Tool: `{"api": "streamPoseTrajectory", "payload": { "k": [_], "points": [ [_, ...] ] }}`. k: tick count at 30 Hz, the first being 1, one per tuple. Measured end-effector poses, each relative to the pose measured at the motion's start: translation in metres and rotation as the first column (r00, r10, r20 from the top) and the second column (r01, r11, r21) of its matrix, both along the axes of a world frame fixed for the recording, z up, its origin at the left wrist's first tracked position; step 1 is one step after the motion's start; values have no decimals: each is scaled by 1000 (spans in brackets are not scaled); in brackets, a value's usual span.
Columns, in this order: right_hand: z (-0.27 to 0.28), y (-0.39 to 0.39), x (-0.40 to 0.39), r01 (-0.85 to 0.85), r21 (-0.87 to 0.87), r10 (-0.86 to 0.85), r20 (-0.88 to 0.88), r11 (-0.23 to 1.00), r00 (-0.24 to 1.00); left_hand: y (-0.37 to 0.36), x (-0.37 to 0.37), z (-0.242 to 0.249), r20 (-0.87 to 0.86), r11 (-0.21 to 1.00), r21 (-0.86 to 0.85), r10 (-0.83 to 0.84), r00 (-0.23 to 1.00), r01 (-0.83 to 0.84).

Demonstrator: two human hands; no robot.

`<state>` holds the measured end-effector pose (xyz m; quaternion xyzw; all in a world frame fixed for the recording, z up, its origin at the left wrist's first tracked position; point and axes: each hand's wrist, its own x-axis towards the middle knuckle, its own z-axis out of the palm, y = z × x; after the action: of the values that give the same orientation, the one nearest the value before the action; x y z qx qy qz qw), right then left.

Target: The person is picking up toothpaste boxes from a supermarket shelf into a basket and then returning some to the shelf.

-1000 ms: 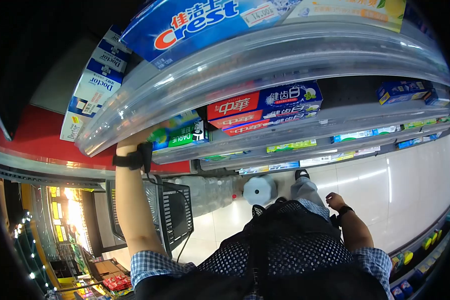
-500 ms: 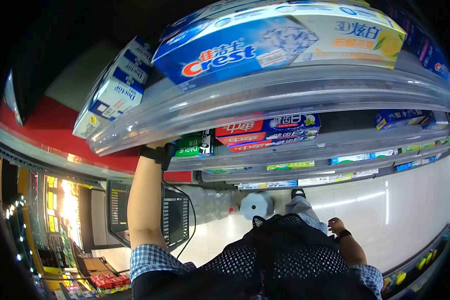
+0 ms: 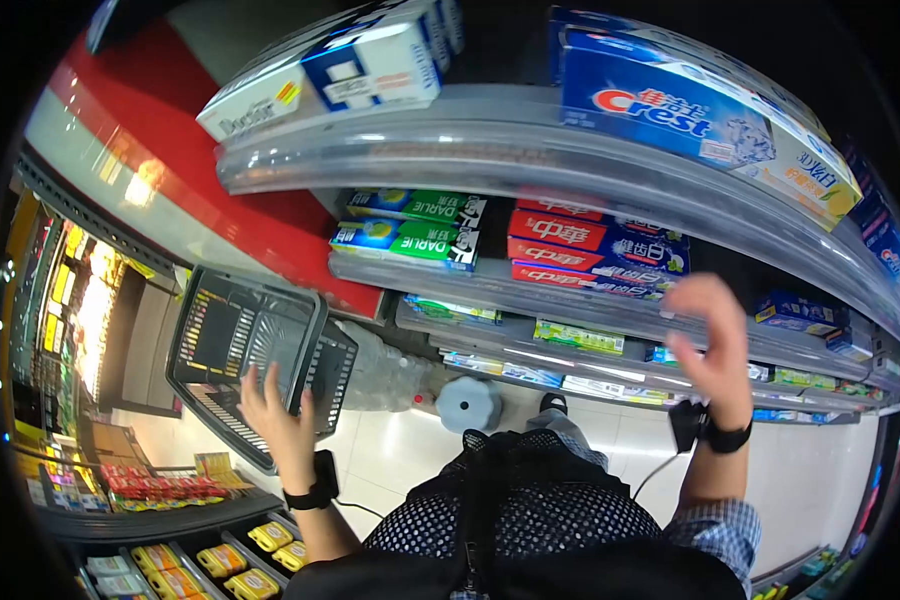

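Observation:
My left hand point(image 3: 280, 415) is open and holds nothing, its fingers spread above the dark grey shopping basket point(image 3: 315, 315). My right hand point(image 3: 718, 345) is raised in front of the shelves, fingers curved and thumb apart, also empty. Left of it on the middle shelf lies a stack of red and blue toothpaste boxes point(image 3: 598, 250). Green Darlie toothpaste boxes point(image 3: 410, 235) are stacked farther left on that shelf. On the upper shelf stand a blue Crest box point(image 3: 670, 105) and white and blue Doctor boxes point(image 3: 375, 75).
Clear plastic shelf edges point(image 3: 530, 150) jut out ahead. A pale blue stool point(image 3: 468, 405) and clear plastic containers point(image 3: 385, 375) stand on the floor beside the basket. Yellow packs point(image 3: 250, 585) lie in a display at the lower left.
My left hand has come out from the shelf by the Darlie boxes and dropped over the basket. My right hand has risen from my side to the shelves. The view has turned left.

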<state>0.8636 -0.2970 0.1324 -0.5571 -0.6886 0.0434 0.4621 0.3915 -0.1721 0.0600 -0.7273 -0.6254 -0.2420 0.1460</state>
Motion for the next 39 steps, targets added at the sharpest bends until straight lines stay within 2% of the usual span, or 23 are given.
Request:
{"api": "streamPoseTrajectory", "payload": {
  "k": [1, 2, 3, 4, 6, 8, 12, 14, 18, 20, 22, 27, 28, 32, 33, 34, 36, 37, 39],
  "points": [
    [18, 9, -3, 192, 27, -194, 153, 981, 969, -3, -15, -3, 13, 994, -99, 53, 999, -51],
    [26, 21, 6, 259, -48, -238, 265, 965, 935, -9, -29, -6, 21, 975, -198, 105, 994, -99],
    [17, 31, 20, 339, -77, -299, 322, 938, 899, -12, -41, -8, 0, 905, -377, 212, 977, -197],
    [22, 39, 32, 383, -325, -275, 331, 865, 903, -15, -50, -16, 12, 908, -374, 210, 978, -190],
    [6, 49, 62, 150, -522, -132, 73, 839, 989, -24, -67, -36, 112, 870, -475, 210, 971, -133],
    [-15, 53, 73, -32, -536, -45, -131, 844, 990, -30, -70, -48, 130, 893, -426, 220, 967, -146],
    [-41, 58, 62, -43, -450, -159, -403, 892, 901, -31, -77, -51, 189, 891, -422, 269, 945, -169],
    [-41, 57, 59, -31, -440, -164, -397, 897, 903, -26, -83, -43, 28, 879, -435, 230, 973, -195],
    [-41, 57, 58, -32, -401, -138, -388, 915, 911, -11, -92, -46, 88, 808, -566, 260, 962, -166],
    [-40, 54, 69, 35, -447, -161, -248, 894, 955, -10, -91, -46, 44, 772, -605, 274, 961, -193],
    [-38, 40, 89, 108, -440, -197, -163, 892, 967, -12, -88, -44, 88, 770, -614, 288, 954, -176],
    [-43, -4, 152, 207, -458, -297, -133, 864, 945, -19, -89, -50, 90, 779, -605, 275, 957, -167],
    [-44, -10, 165, 290, -464, -341, -28, 837, 940, -20, -90, -50, 97, 776, -607, 282, 954, -168],
    [-22, -11, 152, 350, -527, -364, 82, 774, 928, -23, -85, -48, 154, 843, -523, 235, 960, -122],
    [-18, -11, 145, 405, -463, -362, 183, 788, 914, -22, -83, -48, 164, 867, -483, 225, 960, -121],
    [-11, -14, 137, 426, -488, -398, 165, 762, 902, -21, -82, -49, 172, 867, -483, 234, 957, -126],
    [-4, -13, 131, 526, -333, -431, 320, 783, 844, -19, -79, -51, 110, 911, -392, 182, 977, -125],
    [0, -12, 127, 548, -311, -440, 356, 776, 825, -17, -76, -50, 117, 910, -394, 192, 974, -132],
    [22, 0, 75, 531, -129, -424, 460, 838, 780, -11, -74, -42, 20, 900, -406, 181, 983, -158]
  ]
}}
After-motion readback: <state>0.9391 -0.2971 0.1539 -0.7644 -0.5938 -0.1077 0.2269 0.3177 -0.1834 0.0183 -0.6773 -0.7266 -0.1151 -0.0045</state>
